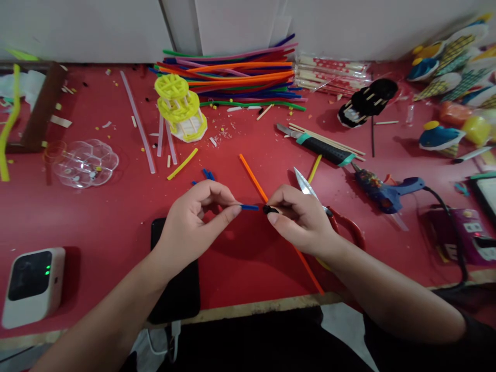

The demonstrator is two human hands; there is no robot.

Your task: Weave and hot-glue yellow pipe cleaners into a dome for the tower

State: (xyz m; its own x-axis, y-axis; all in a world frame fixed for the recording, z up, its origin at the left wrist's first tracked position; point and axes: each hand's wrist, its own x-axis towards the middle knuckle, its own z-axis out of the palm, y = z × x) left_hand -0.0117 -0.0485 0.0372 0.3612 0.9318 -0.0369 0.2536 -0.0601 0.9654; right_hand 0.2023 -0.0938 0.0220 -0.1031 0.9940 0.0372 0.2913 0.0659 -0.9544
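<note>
Between thumb and forefinger, my left hand [203, 222] pinches a short blue pipe cleaner piece [250, 207] that points to the right. My right hand [300, 214] is closed on a small black fuzzy piece [269, 209], its far part hidden by the fingers. A narrow gap separates the two pieces. Under my right hand an orange pipe cleaner [251, 175] lies slantwise on the red table [232, 268]. More short blue pieces [208, 174] rest just beyond my left hand. Scissors with red handles [304, 183] lie beside my right hand, partly covered by it.
A yellow tiered model [178, 106] and a black one [368, 102] stand at the back, around a pipe cleaner pile [240, 77]. To the right are a utility knife [325, 150] and a glue gun [387, 191]. A phone [178, 289] lies under my left forearm.
</note>
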